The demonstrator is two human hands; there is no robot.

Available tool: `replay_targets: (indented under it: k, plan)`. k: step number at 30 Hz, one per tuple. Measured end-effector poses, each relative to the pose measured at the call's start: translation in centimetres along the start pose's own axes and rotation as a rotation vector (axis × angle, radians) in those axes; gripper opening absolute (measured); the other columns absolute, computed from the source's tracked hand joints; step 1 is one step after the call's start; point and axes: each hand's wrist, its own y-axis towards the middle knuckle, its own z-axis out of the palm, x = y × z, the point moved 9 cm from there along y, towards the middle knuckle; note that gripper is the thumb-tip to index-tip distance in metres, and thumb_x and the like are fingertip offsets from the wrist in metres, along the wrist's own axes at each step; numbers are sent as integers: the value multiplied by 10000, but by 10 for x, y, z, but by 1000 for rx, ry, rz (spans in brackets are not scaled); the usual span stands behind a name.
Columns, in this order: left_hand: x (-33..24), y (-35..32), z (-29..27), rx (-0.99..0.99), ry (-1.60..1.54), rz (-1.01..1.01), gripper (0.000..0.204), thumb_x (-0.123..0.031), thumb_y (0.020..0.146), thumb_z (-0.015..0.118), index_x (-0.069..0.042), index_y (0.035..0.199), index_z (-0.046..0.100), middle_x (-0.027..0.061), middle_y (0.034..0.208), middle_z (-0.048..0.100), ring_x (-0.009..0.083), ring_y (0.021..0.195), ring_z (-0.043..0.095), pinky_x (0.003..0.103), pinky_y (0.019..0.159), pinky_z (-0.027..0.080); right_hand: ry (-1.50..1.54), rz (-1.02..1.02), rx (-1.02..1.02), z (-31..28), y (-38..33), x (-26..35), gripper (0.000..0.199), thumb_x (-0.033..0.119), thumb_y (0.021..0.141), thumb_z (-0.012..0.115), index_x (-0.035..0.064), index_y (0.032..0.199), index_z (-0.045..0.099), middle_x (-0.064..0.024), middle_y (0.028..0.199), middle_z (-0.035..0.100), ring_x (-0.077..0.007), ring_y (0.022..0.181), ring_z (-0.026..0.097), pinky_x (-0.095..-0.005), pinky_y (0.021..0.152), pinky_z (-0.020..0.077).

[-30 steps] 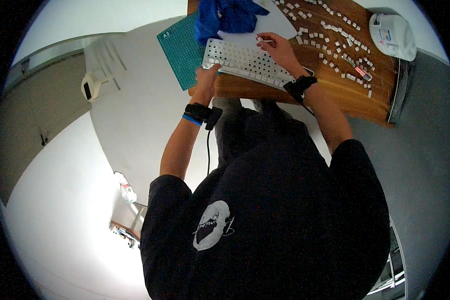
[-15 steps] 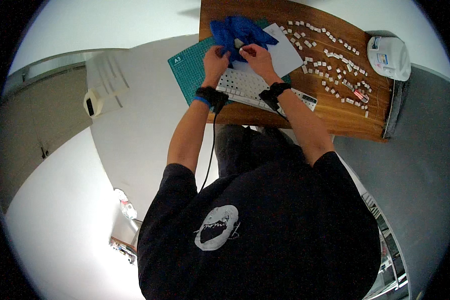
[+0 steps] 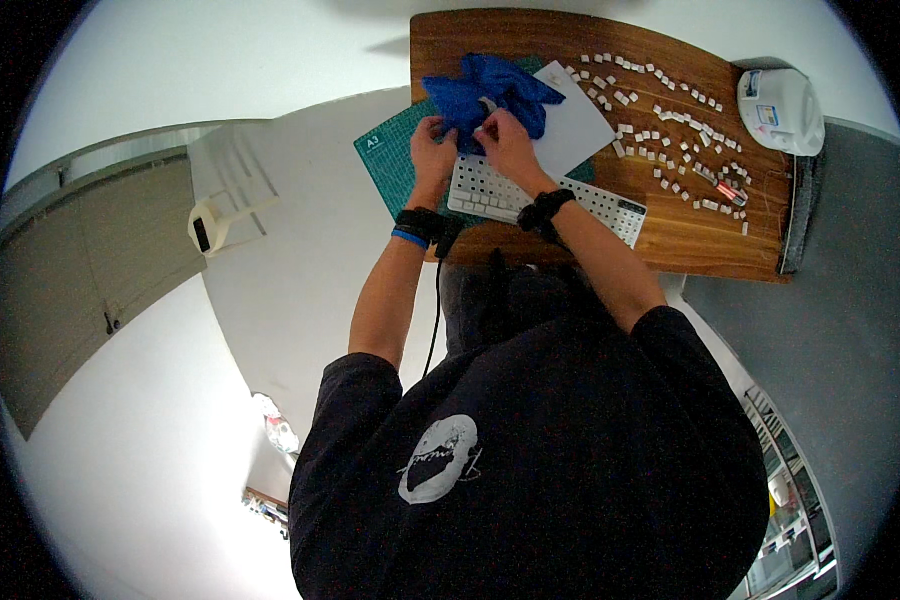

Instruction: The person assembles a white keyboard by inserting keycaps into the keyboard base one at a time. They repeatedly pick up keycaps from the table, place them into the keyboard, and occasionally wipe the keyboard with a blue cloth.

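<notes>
A crumpled blue cloth (image 3: 470, 95) lies on the far part of the green cutting mat (image 3: 388, 165). My left hand (image 3: 433, 155) is at the cloth's near left edge, fingers curled in and the thumb against the cloth. Beside it, my right hand (image 3: 508, 148) has its fingers pinched over the near part of the cloth; whatever is between them is hidden. Just below both hands sits a white keyboard (image 3: 480, 197), many of its keycaps off, with a row still on along its near left edge. My right wrist hangs over its middle.
Loose white keycaps (image 3: 665, 117) lie in rows over the right of the wooden table (image 3: 610, 235). A red and white tool (image 3: 732, 193) rests among them. White paper (image 3: 577, 125) overlaps the mat. A white plastic container (image 3: 780, 112) stands at the far right corner.
My right hand has come slightly nearer, toward the keyboard, its fingertips lower on the cloth. My left hand stays close to its place. The whole view has shifted a little.
</notes>
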Motion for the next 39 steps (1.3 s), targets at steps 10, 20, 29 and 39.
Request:
replay_targets:
  k: [10, 20, 29, 39]
  plan:
    - [-8, -39, 12, 85, 56, 37, 365, -153, 848, 756, 27, 1142, 634, 158, 982, 709, 192, 821, 679, 329, 646, 540, 13, -56, 188, -15, -20, 4, 176, 111, 815, 772, 22, 835, 622, -148, 880, 646, -342, 833, 641, -450, 730, 503]
    - [0, -60, 17, 2, -151, -84, 418, -178, 824, 753, 45, 1141, 598, 179, 990, 682, 262, 852, 674, 371, 697, 538, -308, -380, 482, -10, -71, 19, 169, 148, 899, 689, 45, 969, 575, -150, 879, 621, -344, 870, 633, -430, 740, 508]
    - [20, -90, 8, -98, 346, 149, 697, -271, 818, 764, 50, 1356, 459, 277, 1278, 568, 388, 1110, 603, 486, 917, 495, -170, -66, 520, -42, -104, -56, 196, 152, 954, 640, 23, 1103, 647, -122, 960, 652, -261, 906, 653, -401, 804, 536]
    - [91, -123, 2, 88, 440, -205, 775, -382, 741, 830, 55, 1307, 531, 214, 1164, 656, 357, 1045, 642, 457, 897, 501, -231, 88, 507, -58, -134, -118, 175, 163, 944, 654, 69, 1091, 670, -102, 931, 639, -215, 824, 602, -389, 774, 502]
